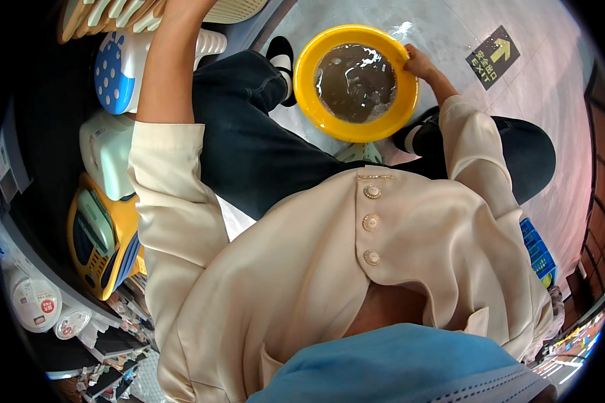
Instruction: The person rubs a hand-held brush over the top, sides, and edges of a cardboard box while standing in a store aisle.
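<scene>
A yellow plastic basin stands on the floor between my feet. Murky, greyish-brown water with some foam fills much of it. My right hand grips the basin's right rim, fingers curled over the edge. My left forearm reaches up past the top edge of the view, so my left hand is out of sight. Near that arm are a blue-and-white plastic stool with white dots and a row of white and wood-coloured slabs. Below the basin, part of a pale green plastic piece shows.
Along my left, a shelf holds a mint-green plastic item, a yellow-and-navy plastic item and packaged round white containers. A ribbed beige container is at the top. An exit floor sign and blue basket lie rightward.
</scene>
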